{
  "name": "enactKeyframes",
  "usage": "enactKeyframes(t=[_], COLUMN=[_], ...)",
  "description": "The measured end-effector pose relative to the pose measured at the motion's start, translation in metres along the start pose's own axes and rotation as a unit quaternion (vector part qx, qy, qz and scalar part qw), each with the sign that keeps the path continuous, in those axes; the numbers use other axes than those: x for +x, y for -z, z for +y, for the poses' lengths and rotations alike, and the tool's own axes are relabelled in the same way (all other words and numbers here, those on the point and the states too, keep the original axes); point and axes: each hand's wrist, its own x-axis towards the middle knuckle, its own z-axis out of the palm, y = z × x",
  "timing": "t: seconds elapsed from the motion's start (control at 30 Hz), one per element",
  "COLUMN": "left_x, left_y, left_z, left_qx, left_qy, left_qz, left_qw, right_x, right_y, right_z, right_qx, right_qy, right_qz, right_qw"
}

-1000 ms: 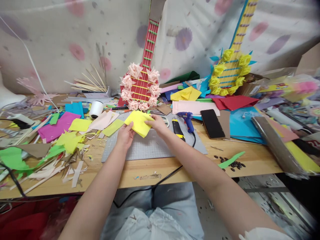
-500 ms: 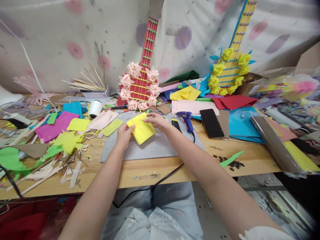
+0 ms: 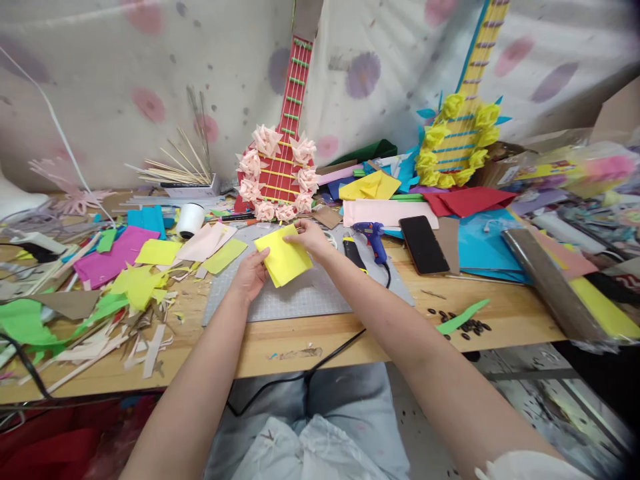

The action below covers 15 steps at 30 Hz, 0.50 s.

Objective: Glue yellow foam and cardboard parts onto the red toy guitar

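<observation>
Between my two hands is a folded sheet of yellow paper (image 3: 285, 260), its layers slightly apart at the lower edge. My left hand (image 3: 253, 270) pinches its left side, thumb on top and fingers underneath. At the upper right edge, my right hand (image 3: 309, 239) grips the sheet, with some fingertips hidden. The paper is tilted above a grey cutting mat (image 3: 320, 297). Just right of my right hand lie a black and yellow utility knife (image 3: 353, 252) and a blue glue gun (image 3: 373, 239).
A red guitar model (image 3: 279, 170) with pink flowers and a yellow one (image 3: 456, 140) stand behind. Paper scraps (image 3: 137, 287) cover the left side. A phone (image 3: 424, 245), black beads (image 3: 475, 327) and a wrapped brown roll (image 3: 545, 283) are on the right. A cord (image 3: 345, 347) crosses the front edge.
Both hands keep their hold on the yellow paper, which has shifted and turned only slightly. The camera view has moved a little.
</observation>
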Motion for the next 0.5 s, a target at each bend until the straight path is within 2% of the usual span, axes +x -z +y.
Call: enactKeyframes(t=[0.13,0.33,0.5], left_x=[0.0,0.004,0.007], left_y=[-0.001,-0.001,0.003], left_z=[-0.002,-0.01,-0.011], left_qx=[0.028,0.06,0.065], left_qy=[0.014,-0.037,-0.056], left_qz=[0.002,0.057,0.068], left_qw=[1.0,0.996,0.994], right_x=[0.002,0.006,0.007], right_y=[0.0,0.001,-0.001], right_z=[-0.002,-0.002,-0.004], right_qx=[0.01,-0.053,-0.057], right_qy=[0.006,0.032,0.026], right_qz=[-0.003,0.02,0.014], right_qw=[1.0,0.998,0.998])
